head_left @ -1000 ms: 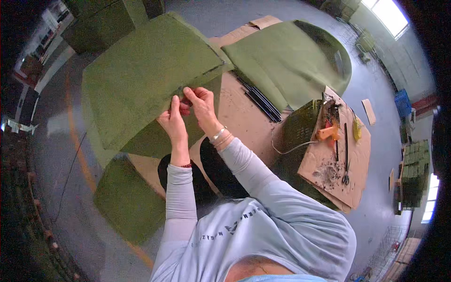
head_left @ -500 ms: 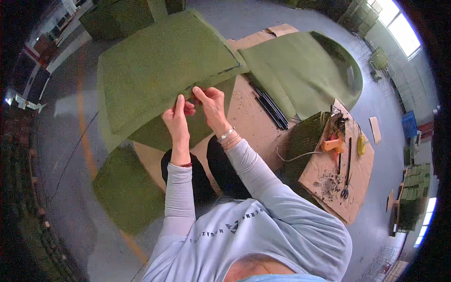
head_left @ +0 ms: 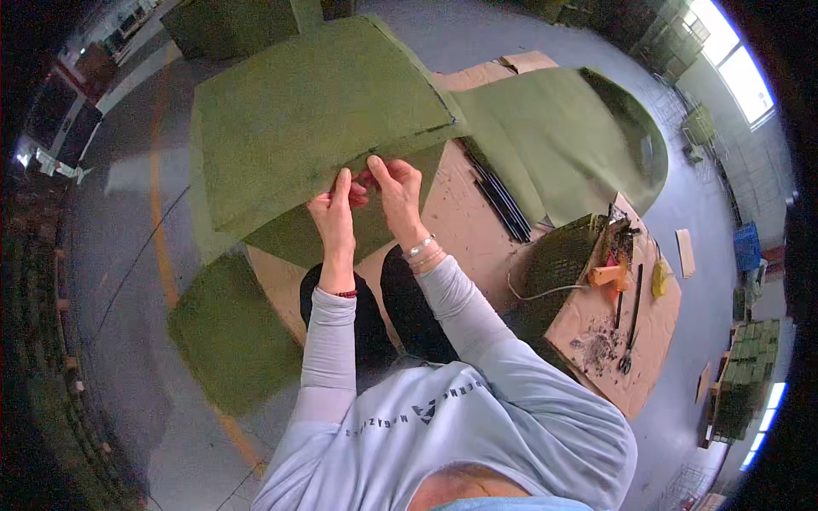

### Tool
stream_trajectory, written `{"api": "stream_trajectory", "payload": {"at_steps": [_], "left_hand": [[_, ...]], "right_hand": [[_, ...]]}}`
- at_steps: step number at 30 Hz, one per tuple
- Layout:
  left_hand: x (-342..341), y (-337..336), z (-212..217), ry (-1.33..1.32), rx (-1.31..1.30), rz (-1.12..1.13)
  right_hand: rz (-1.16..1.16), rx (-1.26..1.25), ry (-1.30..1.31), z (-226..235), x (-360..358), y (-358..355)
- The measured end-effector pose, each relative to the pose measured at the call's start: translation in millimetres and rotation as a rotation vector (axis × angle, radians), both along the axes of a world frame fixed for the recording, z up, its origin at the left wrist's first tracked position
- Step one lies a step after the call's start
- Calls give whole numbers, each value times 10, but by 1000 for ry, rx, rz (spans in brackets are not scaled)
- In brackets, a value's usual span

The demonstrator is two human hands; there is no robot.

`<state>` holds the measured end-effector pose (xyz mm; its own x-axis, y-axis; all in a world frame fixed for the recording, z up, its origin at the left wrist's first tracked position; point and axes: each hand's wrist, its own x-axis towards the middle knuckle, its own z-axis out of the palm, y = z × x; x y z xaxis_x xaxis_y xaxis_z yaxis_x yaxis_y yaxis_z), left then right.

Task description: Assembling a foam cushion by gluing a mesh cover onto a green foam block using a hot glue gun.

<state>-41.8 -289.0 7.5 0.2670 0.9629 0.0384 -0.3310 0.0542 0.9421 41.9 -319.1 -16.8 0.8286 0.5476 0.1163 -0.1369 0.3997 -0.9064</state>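
A large green sheet (head_left: 307,106) spreads before me, with dark strips along its far right and near edges. At the near edge, my left hand (head_left: 335,221) is closed, thumb on top and fingers curled under the border. Just to its right, my right hand (head_left: 400,200) pinches the same border, its thumb pressed on the upper face close to the dark strip. The fingertips of both hands are partly hidden. Below the sheet hangs another green panel (head_left: 341,234), and a second green sheet (head_left: 545,128) lies curled at the far right.
Several thin black strips (head_left: 503,204) lie on cardboard (head_left: 447,200). On a cardboard-topped stand (head_left: 656,332) at right are an orange glue gun (head_left: 607,274) with a cord, scissors (head_left: 626,362), a yellow object (head_left: 659,278) and dark scraps. A green panel (head_left: 230,341) rests at lower left.
The whole view has shifted slightly, so most things sit farther right in the picture. Both hands keep their hold on the sheet's near edge.
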Motion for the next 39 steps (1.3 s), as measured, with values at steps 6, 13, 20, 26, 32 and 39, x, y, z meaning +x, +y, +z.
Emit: {"api": "stream_trajectory", "payload": {"at_steps": [6, 13, 20, 26, 32, 39], "left_hand": [[-195, 20, 59, 28, -24, -35], [-158, 41, -26, -43, -20, 17], [-205, 57, -83, -8, -23, -5], [-411, 48, -21, -26, -38, 38], [-393, 150, -119, -7, 48, 64], [-426, 95, -94, -7, 54, 86]], "right_hand": [[137, -11, 43, -19, -165, 52], [119, -109, -35, -102, -158, 105], [89, 2, 4, -40, -234, 119], [175, -47, -29, -62, -367, 116], [200, -27, 24, -172, -396, 208], [164, 56, 76, -77, -492, 192]]}}
